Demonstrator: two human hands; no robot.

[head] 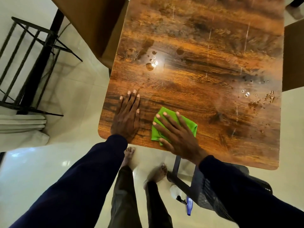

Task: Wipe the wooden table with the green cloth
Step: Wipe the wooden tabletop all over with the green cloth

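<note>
Pale glossy floor tiles surround our brown wood-grain table [205,46], where water droplets [150,65] bead near the far left and right edge. Our left hand [127,119] rests flat, fingers straight, holding nothing, while our right hand [178,134] presses spread fingers on the folded bright green cloth [189,125] by the near edge. Wiping from here could, we judge, push water off onto the floor beside our bare feet.

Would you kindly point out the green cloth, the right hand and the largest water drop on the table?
green cloth [192,126]: head view, bare right corner.
right hand [180,136]: head view, back of the hand.
largest water drop [149,66]: head view, middle of the drop.
</note>
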